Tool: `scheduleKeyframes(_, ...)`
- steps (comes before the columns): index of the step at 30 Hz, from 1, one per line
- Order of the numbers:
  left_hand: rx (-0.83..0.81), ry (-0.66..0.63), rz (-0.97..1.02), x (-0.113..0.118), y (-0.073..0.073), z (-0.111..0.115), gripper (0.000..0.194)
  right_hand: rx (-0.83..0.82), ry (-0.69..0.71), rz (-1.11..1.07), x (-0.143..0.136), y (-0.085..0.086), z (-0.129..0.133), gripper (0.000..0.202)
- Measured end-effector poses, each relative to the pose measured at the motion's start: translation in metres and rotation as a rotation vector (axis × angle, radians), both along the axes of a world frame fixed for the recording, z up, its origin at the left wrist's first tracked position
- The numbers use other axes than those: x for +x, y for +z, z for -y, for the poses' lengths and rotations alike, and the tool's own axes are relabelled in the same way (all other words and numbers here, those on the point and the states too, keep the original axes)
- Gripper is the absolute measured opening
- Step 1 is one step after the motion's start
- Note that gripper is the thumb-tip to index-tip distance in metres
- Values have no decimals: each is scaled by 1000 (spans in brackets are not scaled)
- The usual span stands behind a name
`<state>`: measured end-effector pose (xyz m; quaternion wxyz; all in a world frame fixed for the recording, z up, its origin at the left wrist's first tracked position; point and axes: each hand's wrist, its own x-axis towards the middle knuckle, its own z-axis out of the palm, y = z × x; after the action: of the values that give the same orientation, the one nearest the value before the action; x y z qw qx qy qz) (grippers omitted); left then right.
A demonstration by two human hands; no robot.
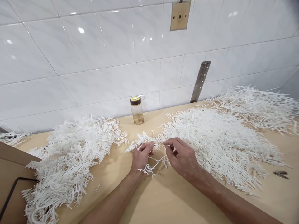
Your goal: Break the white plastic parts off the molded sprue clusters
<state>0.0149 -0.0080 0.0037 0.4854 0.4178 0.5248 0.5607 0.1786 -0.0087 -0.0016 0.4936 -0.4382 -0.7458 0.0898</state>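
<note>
Pinching a white, branching, plastic-like strand (pixel 149 169), the left hand (pixel 141 155) is nearer it; the strand slants from near left toward the right hand (pixel 178 154), whose fingertips bunch together, their hold unclear.

A place looking like a small workshop, big heaps of white sprigs (pixel 217 137) crowding a bench (pixel 149 202), a dark tool (pixel 281 174) lying at the right, a metal bracket (pixel 200 82) standing against glossy tiles (pixel 112 40), a wall plate (pixel 180 23) showing above, a bottle (pixel 136 111) sitting between heaps.
</note>
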Motion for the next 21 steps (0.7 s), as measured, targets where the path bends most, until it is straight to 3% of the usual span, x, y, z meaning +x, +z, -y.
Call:
scheduleKeyframes(3,-3,8,5,1,4,2,41,-45,74,-9,-7,-2,5,15)
scheduleKeyframes(8,-36,14,77,3,7,3,40,-136,33,-66,-11,-9,1,17)
scheduleKeyframes(14,38,-58,-8,2,1,0,40,-208,71,-135,-10,-9,-3,19)
scheduleKeyframes(21,29,-31,2,1,-2,-1,36,-310,93,-230,-13,-9,-2,18)
